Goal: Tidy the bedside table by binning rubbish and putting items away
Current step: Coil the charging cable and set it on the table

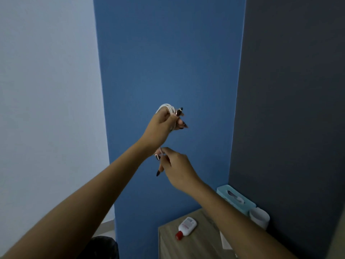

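**While the cable's half wound: where to grab it**

Since both hands are up mid-frame against the blue wall, the white cable (166,107) is nowhere near the bedside table (202,242) down in the lower right. The left hand (162,122) is the upper one, with its fingers (179,113) curled and the cable looped round them in a small bundle. The right hand (177,167) sits just below. Its thumb and fingertip are pinched together on what I think is the cable's loose tail, though it's thin and blurry there, so don't quote me.

Handling-wise, I'd guess it's light, floppy and a bit springy, so the loops will want to pop open if the grip slackens. The best hold is across the whole bundle at once, not by a single strand, with the tail tucked in.

On the table there's a white bottle (187,225) with a red cap lying flat, plus a teal tissue box (236,200) and a white cup (259,218) along the back. There's a dark bin (104,246) at the bottom left.
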